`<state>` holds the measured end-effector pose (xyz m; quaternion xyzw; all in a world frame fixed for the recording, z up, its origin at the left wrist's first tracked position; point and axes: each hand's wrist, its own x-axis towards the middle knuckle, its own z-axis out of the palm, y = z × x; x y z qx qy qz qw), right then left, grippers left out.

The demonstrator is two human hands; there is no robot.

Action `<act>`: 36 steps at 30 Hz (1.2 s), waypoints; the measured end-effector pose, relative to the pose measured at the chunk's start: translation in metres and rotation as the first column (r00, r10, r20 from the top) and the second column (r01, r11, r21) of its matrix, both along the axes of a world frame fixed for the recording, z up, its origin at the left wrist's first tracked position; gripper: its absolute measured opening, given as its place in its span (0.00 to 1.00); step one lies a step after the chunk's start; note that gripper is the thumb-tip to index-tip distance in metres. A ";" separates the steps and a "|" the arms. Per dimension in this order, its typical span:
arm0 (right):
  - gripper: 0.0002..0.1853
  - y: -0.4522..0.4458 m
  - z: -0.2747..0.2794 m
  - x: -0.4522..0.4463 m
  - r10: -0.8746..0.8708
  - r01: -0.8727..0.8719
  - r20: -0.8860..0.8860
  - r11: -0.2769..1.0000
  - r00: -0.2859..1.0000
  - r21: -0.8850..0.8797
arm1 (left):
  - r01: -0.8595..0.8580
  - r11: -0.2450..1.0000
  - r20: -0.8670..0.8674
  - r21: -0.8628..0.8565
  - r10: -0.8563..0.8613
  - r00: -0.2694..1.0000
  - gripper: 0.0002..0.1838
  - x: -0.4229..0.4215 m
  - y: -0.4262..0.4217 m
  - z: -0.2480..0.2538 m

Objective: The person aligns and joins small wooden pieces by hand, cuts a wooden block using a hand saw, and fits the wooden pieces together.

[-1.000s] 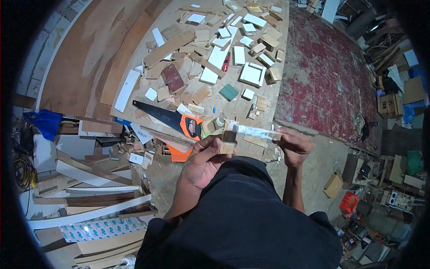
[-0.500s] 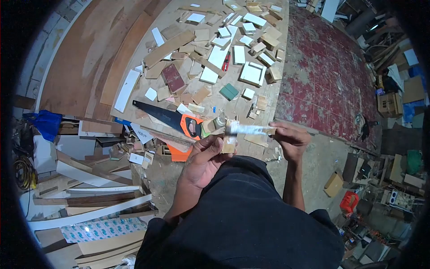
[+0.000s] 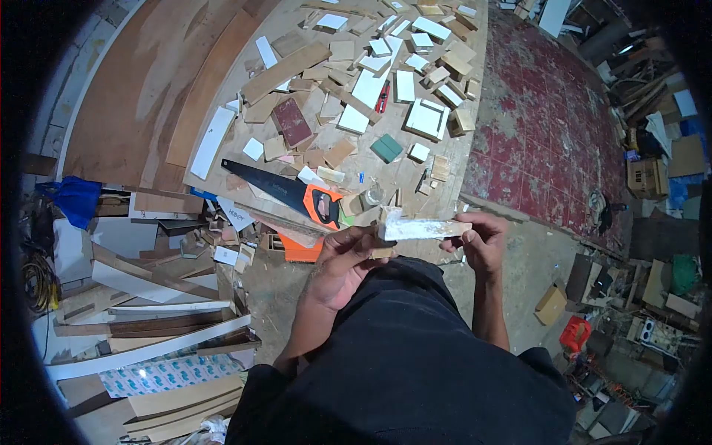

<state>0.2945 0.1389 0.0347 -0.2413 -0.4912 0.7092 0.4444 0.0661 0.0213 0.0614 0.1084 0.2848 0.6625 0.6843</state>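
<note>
In front of my body, both hands hold a small wooden piece [image 3: 421,229] with a white-coated long side and bare wood at its right end. My left hand [image 3: 340,271] is closed on its left end, where a short block sits crosswise. I cannot tell whether the block and strip are one piece. My right hand [image 3: 483,241] pinches the right end between thumb and fingers. Just beyond my left hand lies a handsaw [image 3: 285,191] with a dark blade and orange handle. A small clear glass jar [image 3: 373,196] stands near the held piece.
Wood offcuts cover the worktable [image 3: 445,167], with a green block [image 3: 386,148], a maroon block [image 3: 292,122] and a red cutter [image 3: 383,97] among them. Long boards [image 3: 148,311] are stacked at left. A red container [image 3: 576,333] stands on the floor at right.
The wooden piece has been turned in my hands, so its white side now shows more broadly and the left block shows less. My right fingers have shifted around its end.
</note>
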 end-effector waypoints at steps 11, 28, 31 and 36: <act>0.16 -0.015 -0.006 -0.026 0.005 0.018 0.123 0.983 0.992 -0.184 | 0.069 0.997 -0.044 -0.027 -0.071 0.997 0.13 -0.042 -0.006 -0.005; 0.16 -0.033 -0.002 -0.067 -0.138 0.159 0.110 0.965 0.984 -0.210 | 0.130 0.990 0.070 -0.046 -0.127 0.989 0.10 -0.081 0.003 -0.012; 0.16 -0.025 0.001 -0.074 -0.076 0.115 0.176 0.967 0.982 -0.227 | 0.116 0.993 0.099 -0.036 -0.112 0.989 0.11 -0.080 0.003 -0.012; 0.16 -0.020 -0.008 -0.060 0.037 -0.011 0.142 0.984 0.989 -0.176 | 0.037 0.998 0.082 -0.042 -0.033 0.996 0.10 -0.078 0.004 -0.008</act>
